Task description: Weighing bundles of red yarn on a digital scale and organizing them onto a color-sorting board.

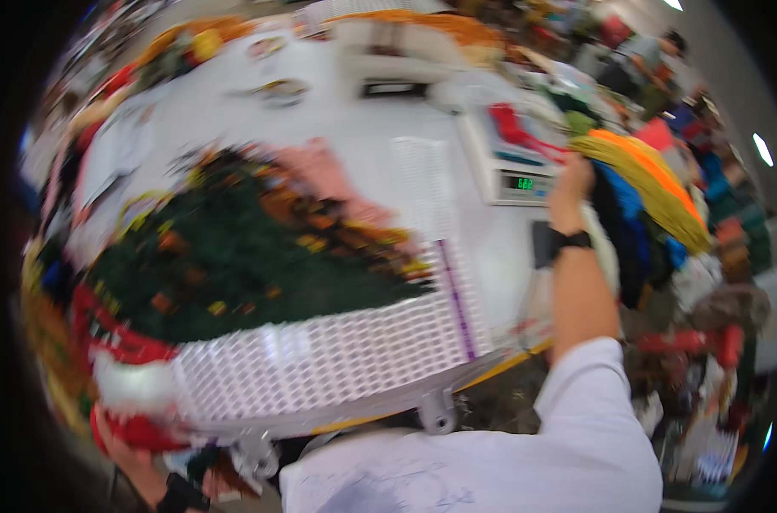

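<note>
At the table's lower left corner, my left hand [125,445] is closed at the side of a red bundle [149,432] with a whitish, shiny top; blur hides its exact kind. My right hand [572,184] reaches to the right side of a white digital scale [518,190] with a lit green display. A strip of red yarn or cloth [515,126] lies on the scale and runs to my right fingers, which appear closed on its end. Between my arms spreads a dark green knitted piece [235,248] with orange, yellow and brown patterning.
A white perforated sheet [320,368] lies under the green piece along the near edge. Pink cloth [324,175] rests beyond it. Scissors [282,90] lie farther back on the white table [367,128]. Orange, yellow and blue yarn [653,175] hangs at the right. A person [653,64] is far right.
</note>
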A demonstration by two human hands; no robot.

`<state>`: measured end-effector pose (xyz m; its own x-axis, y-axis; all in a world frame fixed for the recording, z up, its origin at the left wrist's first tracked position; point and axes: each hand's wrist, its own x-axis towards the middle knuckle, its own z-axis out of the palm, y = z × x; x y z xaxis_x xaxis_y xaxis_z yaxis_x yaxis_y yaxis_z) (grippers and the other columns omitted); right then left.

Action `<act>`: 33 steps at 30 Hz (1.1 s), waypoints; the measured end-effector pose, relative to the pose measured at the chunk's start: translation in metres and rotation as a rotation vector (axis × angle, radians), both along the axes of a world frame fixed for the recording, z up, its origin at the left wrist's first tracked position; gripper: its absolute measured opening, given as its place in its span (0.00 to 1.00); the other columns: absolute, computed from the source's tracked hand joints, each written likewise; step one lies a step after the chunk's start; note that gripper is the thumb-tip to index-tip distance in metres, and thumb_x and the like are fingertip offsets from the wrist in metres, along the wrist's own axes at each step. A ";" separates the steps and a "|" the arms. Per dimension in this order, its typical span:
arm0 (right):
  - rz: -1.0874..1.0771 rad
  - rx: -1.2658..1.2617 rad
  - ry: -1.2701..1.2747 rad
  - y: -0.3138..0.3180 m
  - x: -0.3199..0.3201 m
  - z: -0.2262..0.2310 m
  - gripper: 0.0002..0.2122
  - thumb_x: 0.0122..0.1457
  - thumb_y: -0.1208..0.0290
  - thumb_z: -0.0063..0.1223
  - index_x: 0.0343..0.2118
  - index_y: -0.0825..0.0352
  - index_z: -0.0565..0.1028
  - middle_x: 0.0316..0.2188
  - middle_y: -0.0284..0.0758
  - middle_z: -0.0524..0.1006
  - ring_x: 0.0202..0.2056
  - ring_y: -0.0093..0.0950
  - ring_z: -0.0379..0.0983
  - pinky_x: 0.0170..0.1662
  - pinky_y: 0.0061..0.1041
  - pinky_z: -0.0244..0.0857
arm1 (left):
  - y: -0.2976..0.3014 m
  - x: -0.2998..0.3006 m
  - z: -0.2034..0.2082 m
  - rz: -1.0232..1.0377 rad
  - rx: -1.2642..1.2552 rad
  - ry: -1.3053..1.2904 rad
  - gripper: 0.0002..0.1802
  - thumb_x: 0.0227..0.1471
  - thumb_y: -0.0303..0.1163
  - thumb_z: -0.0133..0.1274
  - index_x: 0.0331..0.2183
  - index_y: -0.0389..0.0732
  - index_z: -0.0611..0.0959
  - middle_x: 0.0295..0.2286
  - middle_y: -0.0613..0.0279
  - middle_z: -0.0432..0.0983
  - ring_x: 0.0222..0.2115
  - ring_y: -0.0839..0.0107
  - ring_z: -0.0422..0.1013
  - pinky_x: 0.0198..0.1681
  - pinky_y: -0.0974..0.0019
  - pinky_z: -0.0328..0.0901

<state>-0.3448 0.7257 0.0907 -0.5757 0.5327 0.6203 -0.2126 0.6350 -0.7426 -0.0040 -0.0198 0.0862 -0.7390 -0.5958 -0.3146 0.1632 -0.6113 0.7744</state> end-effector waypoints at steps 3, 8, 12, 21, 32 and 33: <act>0.521 -0.228 0.174 -0.140 0.041 0.051 0.05 0.52 0.79 0.42 0.20 0.65 0.66 0.16 0.27 0.62 0.21 0.17 0.58 0.26 0.19 0.53 | 0.047 -0.012 0.029 -0.091 0.070 0.055 0.06 0.53 0.32 0.48 0.27 0.43 0.72 0.20 0.71 0.65 0.21 0.81 0.63 0.24 0.76 0.62; 1.275 -0.725 -0.802 -0.371 0.178 0.053 0.15 0.55 0.74 0.44 0.46 0.72 0.68 0.13 0.20 0.56 0.14 0.12 0.50 0.17 0.14 0.45 | 0.119 -0.041 0.043 -0.534 0.044 0.161 0.21 0.55 0.37 0.42 0.46 0.34 0.70 0.47 0.53 0.66 0.50 0.65 0.61 0.49 0.60 0.61; 1.594 -0.400 -0.948 -0.469 0.240 0.044 0.18 0.51 0.72 0.56 0.45 0.68 0.71 0.18 0.22 0.66 0.21 0.12 0.61 0.26 0.15 0.57 | 0.125 -0.026 0.043 -0.520 0.055 0.184 0.24 0.55 0.35 0.41 0.51 0.33 0.66 0.51 0.53 0.62 0.53 0.65 0.57 0.51 0.60 0.59; 1.627 -0.559 -0.918 -0.500 0.270 0.026 0.07 0.54 0.72 0.52 0.31 0.70 0.77 0.21 0.29 0.74 0.22 0.14 0.66 0.25 0.17 0.61 | 0.098 -0.001 0.036 -0.489 0.027 0.255 0.26 0.51 0.34 0.42 0.50 0.30 0.66 0.48 0.45 0.63 0.50 0.57 0.61 0.54 0.57 0.56; 1.619 -0.591 -1.120 -0.500 0.282 0.046 0.09 0.59 0.73 0.44 0.32 0.73 0.74 0.27 0.33 0.76 0.25 0.17 0.70 0.29 0.16 0.64 | 0.087 0.012 0.040 -0.541 -0.010 0.207 0.24 0.46 0.24 0.51 0.48 0.31 0.69 0.28 0.63 0.71 0.27 0.76 0.69 0.30 0.73 0.66; 1.607 -0.629 -1.137 -0.500 0.283 0.047 0.09 0.59 0.74 0.43 0.32 0.73 0.74 0.27 0.34 0.76 0.25 0.18 0.70 0.29 0.16 0.64 | 0.087 0.012 0.041 -0.528 -0.057 0.172 0.24 0.46 0.25 0.51 0.47 0.30 0.69 0.28 0.62 0.70 0.28 0.75 0.69 0.32 0.72 0.65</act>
